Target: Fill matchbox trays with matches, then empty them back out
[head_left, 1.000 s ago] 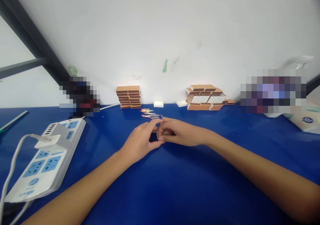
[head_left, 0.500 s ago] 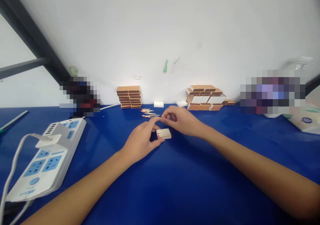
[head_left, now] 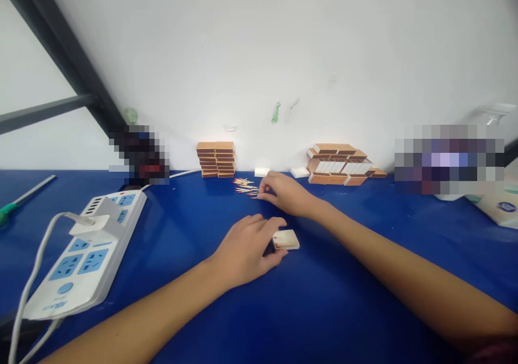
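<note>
My left hand (head_left: 251, 250) has its thumb and fingers around the end of a small white matchbox tray (head_left: 286, 240). A few red-headed matches show inside the tray, which rests on the blue tabletop. Farther back, my right hand (head_left: 285, 194) pinches with thumb and forefinger at the right edge of a loose pile of matches (head_left: 243, 189). A match end lies at those fingertips, partly hidden by them. Two more white trays sit by the wall: one (head_left: 261, 172) just behind the pile, the other (head_left: 300, 173) behind my right hand.
Stacked matchboxes (head_left: 216, 160) stand at the wall on the left, with a larger stack (head_left: 340, 164) on the right. A white power strip (head_left: 87, 256) with a plugged-in cable lies at left, near a green-handled screwdriver (head_left: 24, 199). A soft packet (head_left: 499, 204) is at far right.
My left hand and the tray have moved right and nearer to me, away from the pile. My right hand has shifted slightly down to the matches. The view has shifted a little.
</note>
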`<state>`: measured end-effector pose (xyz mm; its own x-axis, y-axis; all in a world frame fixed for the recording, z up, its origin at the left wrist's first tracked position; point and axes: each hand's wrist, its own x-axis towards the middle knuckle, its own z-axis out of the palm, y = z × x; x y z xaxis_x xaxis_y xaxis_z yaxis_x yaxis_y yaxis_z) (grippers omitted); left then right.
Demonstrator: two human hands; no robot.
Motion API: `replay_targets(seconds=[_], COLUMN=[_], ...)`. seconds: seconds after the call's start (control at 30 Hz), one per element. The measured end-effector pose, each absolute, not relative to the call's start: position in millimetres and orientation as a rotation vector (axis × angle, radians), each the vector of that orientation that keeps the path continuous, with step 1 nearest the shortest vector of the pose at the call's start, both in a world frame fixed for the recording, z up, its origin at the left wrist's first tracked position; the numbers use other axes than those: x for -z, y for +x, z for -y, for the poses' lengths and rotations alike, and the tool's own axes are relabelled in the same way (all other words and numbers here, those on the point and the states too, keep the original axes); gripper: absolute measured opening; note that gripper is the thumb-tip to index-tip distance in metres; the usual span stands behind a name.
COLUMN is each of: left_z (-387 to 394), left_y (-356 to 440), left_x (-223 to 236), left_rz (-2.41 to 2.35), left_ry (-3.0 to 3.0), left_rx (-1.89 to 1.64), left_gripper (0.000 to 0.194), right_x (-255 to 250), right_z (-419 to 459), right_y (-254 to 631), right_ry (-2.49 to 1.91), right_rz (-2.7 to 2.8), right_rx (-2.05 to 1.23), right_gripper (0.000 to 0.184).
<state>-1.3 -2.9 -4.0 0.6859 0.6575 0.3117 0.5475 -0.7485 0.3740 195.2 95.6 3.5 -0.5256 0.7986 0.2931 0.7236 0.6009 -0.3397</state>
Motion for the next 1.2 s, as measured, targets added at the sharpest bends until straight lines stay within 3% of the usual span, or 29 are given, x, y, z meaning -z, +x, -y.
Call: replay_targets(seconds=[0.13, 0.3, 0.63, 0.93, 1.13, 1.2], left_z=[4.9, -0.2, -11.1, -16.5, -19.8, -20.1], left_y=[-1.3, -2.2, -8.3, -11.5, -13.0, -12.9], left_x=[4.1, 4.1, -1.8, -2.5, -0.4, -0.4], left_rz=[-0.963, -1.06, -1.522, -1.536, -1.498, -1.49], left_ry=[2.63, 2.504, 2.217, 2.251, 2.257, 2.252], left_rx=[-0.621, -0.687, -0.897, -0.874, -0.858, -0.858], left_gripper=[0.04, 0.046, 0.047, 0.056, 0.057, 0.056], right_x=[3.9, 9.2, 6.0, -25.9, -29.4, -27.8], right_z=[-102.9, -106.0, -93.1, -71.3, -48.9, -48.2], right_y=[192.3, 192.2, 191.1, 196.8, 181.7, 180.1], right_ry=[-1.187, -1.148, -1.256, -1.201, -1.07, -1.077], right_rz=[2.383, 2.393, 2.634, 2.687, 2.963, 2.949], right_rx=[-0.222, -0.277, 0.042, 0.034, 0.296, 0.218], right_gripper=[0.015, 0.012, 0.022, 0.019, 0.016, 0.015])
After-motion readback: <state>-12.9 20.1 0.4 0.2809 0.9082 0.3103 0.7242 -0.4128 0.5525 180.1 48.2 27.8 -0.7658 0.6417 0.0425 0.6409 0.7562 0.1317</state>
